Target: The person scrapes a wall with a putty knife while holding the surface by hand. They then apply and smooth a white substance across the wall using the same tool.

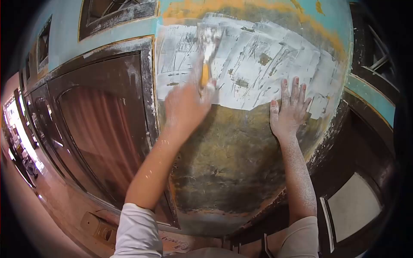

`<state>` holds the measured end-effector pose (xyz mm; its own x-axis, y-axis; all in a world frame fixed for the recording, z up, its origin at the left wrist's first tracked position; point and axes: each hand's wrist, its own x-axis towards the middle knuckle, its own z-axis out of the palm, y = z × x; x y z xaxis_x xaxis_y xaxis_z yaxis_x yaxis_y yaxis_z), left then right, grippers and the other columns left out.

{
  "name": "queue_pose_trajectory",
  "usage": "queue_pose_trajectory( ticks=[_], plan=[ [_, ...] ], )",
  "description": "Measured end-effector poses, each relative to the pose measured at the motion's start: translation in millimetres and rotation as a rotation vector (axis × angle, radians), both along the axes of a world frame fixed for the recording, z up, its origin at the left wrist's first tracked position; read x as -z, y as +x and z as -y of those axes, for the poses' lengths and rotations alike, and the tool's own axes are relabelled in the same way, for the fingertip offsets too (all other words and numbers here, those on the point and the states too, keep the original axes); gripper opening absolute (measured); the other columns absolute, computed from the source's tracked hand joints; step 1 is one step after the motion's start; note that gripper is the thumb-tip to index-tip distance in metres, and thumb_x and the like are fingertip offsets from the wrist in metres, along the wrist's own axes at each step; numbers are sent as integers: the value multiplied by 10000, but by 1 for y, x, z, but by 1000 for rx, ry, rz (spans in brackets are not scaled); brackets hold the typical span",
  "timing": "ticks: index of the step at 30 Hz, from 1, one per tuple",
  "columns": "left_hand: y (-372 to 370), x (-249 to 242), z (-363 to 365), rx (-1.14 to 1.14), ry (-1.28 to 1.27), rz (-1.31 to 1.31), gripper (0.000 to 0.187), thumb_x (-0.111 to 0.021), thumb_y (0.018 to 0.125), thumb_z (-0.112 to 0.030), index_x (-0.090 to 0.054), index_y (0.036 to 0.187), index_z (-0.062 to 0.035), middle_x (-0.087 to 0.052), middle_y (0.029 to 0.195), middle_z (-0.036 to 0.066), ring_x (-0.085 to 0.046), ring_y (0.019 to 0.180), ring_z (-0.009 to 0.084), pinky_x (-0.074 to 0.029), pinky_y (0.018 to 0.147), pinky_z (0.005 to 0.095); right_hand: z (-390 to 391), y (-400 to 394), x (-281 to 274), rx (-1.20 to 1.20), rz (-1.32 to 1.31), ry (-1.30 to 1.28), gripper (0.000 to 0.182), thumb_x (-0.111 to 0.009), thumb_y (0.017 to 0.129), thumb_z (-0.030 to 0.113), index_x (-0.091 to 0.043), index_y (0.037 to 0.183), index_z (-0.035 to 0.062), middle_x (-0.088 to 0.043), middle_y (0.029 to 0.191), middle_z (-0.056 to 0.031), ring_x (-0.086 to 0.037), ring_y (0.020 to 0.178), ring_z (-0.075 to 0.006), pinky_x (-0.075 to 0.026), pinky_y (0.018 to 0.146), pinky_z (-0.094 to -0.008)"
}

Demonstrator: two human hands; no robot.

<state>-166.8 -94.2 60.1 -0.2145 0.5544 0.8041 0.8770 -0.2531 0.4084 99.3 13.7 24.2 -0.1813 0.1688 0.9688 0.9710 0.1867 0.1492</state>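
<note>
My left hand is closed around the yellow handle of a putty knife, slightly smeared by motion. The knife's blade points up and lies against the upper wall, coated in white. White putty covers the upper part of the wall in streaky strokes, with a few bare patches showing through. Flat against the wall, near the lower edge of the putty, rests my right hand, its fingers spread and dusted white. Beneath both hands the wall is bare, brownish and stained.
To the left is a dark wooden door frame with a reddish curtain behind glass. Another dark frame borders the wall on the right. A brown stool stands on the floor at lower left.
</note>
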Motion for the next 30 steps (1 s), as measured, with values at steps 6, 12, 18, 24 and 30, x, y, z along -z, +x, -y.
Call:
queue_pose_trajectory(
  ticks=[6,12,18,24,30],
  plan=[
    [11,8,1,-8,-6,-1,689,-564,946,-411,-300,1552,-220,-674,788,269,-654,766,474,-512,718,508,3,1,4,-19,-2,-16,704,-571,927,371,-288,1561,256,-188,1637,-91,-133,1506,-371,-105,1175,-655],
    [11,-25,-17,-3,98,-115,699,-561,945,-417,-297,1541,-162,-674,766,256,-656,768,470,-512,733,536,2,3,4,-22,-3,-18,704,-584,917,374,-307,1554,261,-197,1635,-87,-153,1502,-368,-128,1170,-655],
    [28,15,-3,58,65,-99,680,-562,951,-397,-312,1549,-192,-673,855,288,-658,810,472,-508,740,515,5,3,9,-34,-16,-26,687,-575,920,391,-325,1547,267,-199,1635,-78,-149,1503,-359,-105,1180,-643],
    [34,-24,0,30,53,-82,663,-565,953,-392,-336,1536,-175,-662,788,276,-655,799,468,-504,742,510,3,7,9,-62,0,-23,664,-577,918,405,-361,1533,278,-212,1632,-62,-156,1502,-354,-99,1180,-646],
    [38,15,-9,-1,29,-174,682,-540,963,-406,-297,1554,-169,-641,666,218,-651,691,442,-508,713,509,7,6,11,-49,-21,-42,663,-585,914,399,-363,1529,294,-225,1627,-57,-162,1500,-346,-112,1179,-648]
  ],
)
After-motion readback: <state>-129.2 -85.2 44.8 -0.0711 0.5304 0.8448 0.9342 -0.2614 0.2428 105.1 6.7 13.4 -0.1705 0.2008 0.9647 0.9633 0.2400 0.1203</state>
